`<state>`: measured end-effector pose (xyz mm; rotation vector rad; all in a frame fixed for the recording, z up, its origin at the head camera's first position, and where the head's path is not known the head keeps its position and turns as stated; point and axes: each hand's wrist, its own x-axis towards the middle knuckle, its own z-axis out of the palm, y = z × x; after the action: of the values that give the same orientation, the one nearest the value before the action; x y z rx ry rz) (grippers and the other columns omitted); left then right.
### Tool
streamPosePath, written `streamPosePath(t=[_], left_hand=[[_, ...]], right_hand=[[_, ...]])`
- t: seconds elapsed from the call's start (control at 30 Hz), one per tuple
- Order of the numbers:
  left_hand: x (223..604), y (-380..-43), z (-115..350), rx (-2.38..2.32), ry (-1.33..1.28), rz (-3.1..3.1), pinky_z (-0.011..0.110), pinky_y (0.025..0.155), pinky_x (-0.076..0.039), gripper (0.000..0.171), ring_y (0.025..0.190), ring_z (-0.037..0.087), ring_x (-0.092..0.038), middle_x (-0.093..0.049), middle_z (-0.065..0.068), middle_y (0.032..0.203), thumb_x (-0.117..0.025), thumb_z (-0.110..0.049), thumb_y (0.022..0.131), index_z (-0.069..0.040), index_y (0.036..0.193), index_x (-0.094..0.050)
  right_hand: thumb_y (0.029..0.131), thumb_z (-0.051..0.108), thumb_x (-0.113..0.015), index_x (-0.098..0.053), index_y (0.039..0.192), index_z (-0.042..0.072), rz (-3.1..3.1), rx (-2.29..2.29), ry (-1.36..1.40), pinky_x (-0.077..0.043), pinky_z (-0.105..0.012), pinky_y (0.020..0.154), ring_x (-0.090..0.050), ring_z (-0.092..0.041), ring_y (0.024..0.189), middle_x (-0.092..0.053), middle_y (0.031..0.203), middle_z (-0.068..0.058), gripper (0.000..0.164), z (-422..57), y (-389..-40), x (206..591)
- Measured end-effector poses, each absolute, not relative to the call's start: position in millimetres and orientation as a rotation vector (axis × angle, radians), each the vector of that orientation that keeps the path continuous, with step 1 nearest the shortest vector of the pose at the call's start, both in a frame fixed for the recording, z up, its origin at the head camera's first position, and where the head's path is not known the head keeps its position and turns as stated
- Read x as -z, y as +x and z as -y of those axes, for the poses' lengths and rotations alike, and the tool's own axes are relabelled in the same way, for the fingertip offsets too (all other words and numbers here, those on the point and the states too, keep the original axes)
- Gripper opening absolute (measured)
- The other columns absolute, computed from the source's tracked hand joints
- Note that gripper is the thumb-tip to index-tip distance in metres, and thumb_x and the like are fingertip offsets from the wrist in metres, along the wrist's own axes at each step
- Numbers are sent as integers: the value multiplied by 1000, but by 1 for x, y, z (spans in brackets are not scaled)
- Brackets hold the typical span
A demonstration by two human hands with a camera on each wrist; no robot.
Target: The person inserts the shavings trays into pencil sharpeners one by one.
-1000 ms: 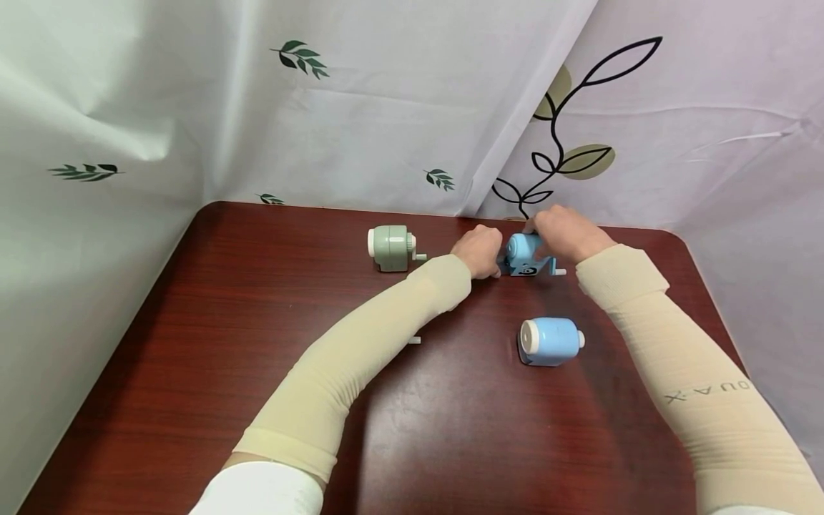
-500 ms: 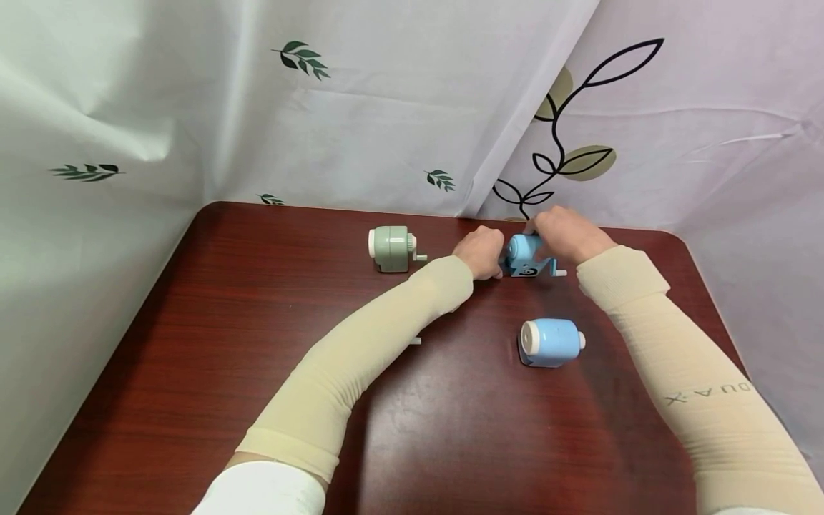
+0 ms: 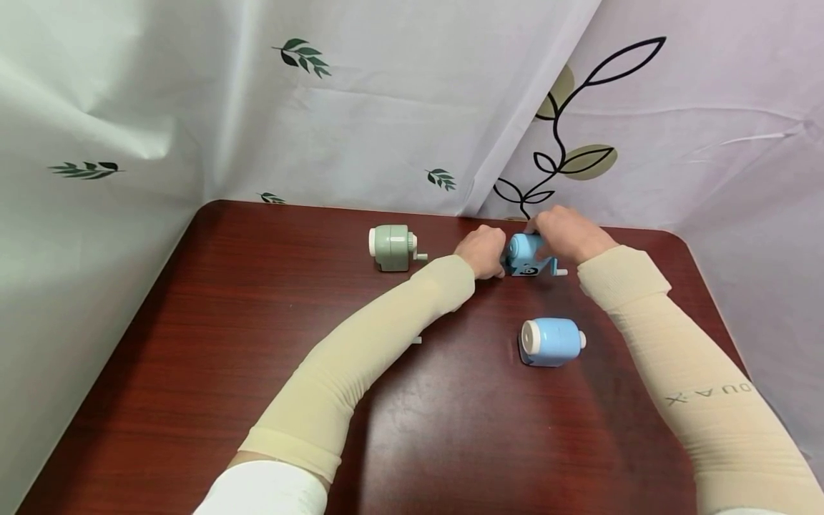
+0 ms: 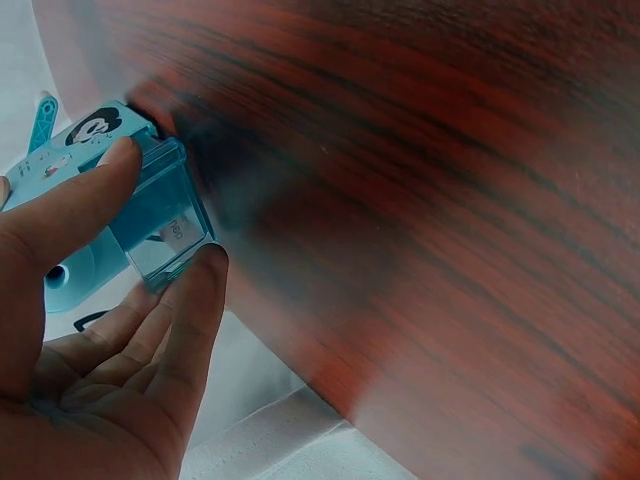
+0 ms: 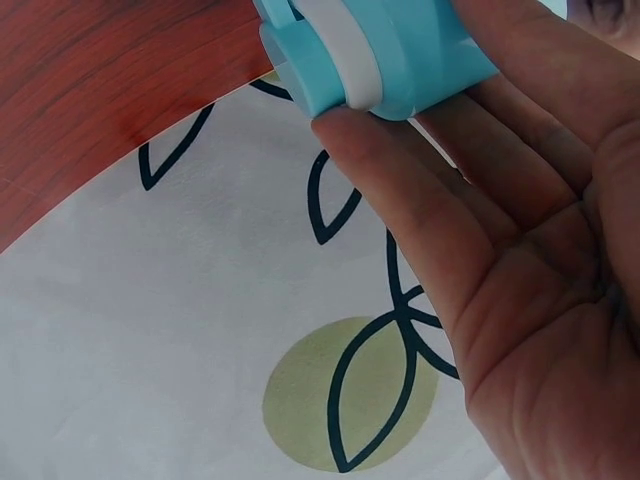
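Note:
A blue crank pencil sharpener with a black-and-white cartoon print stands at the far right of the table in the head view. My right hand holds its body from above; in the right wrist view, thumb and fingers lie on opposite sides of the blue body. From the left, my left hand reaches to its front end. The left wrist view has this thumb and the fingers pinching the clear blue shavings drawer, which sticks out of the body. The crank handle points right, free of both hands.
A green pencil sharpener stands left of my left hand. Closer to me is a light blue one with white ends. A small pale handle pokes out beside my left sleeve, the rest hidden. Patterned white cloth hangs behind the table.
My left hand has shifted very slightly to the right, toward the sharpener. The right hand and the other sharpeners stay where they were.

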<state>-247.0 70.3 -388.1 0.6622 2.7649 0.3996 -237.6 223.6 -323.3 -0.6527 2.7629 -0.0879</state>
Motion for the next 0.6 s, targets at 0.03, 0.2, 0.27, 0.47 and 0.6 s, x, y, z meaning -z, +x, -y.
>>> streamPosePath(t=[0.03,0.2,0.27,0.47,0.6], left_hand=[[388,-247,-70,-401,662,-2765,26,78,-55,29,84,13,-65,-68,0,89,-85,-26,82,-9,102,-72],[388,-247,-71,-419,669,-2766,26,78,-55,28,84,13,-65,-69,0,90,-85,-25,82,-9,102,-73],[388,-248,-72,-426,670,-2766,26,78,-54,28,83,13,-65,-69,0,89,-85,-25,82,-9,101,-73],[389,-248,-72,-425,660,-2766,25,78,-54,27,83,13,-65,-68,0,89,-85,-24,82,-9,101,-73],[389,-248,-72,-422,645,-2765,26,78,-54,27,84,13,-65,-69,0,90,-85,-23,82,-9,102,-73]], right_hand=[[76,-1,-85,-69,115,-8,-2764,89,-654,-57,-45,80,-68,-32,92,-70,107,-23,42,-224,-237,323],[76,-1,-84,-69,114,-8,-2765,89,-660,-56,-44,79,-68,-31,91,-70,105,-22,41,-224,-238,323],[77,-1,-84,-69,114,-8,-2766,85,-659,-56,-44,79,-67,-31,90,-70,104,-22,41,-224,-238,323],[76,-1,-84,-69,114,-8,-2769,81,-658,-56,-45,79,-67,-31,90,-70,104,-22,41,-224,-238,323],[76,-2,-84,-69,114,-8,-2771,80,-657,-56,-45,79,-67,-31,90,-70,104,-22,42,-224,-238,324]])
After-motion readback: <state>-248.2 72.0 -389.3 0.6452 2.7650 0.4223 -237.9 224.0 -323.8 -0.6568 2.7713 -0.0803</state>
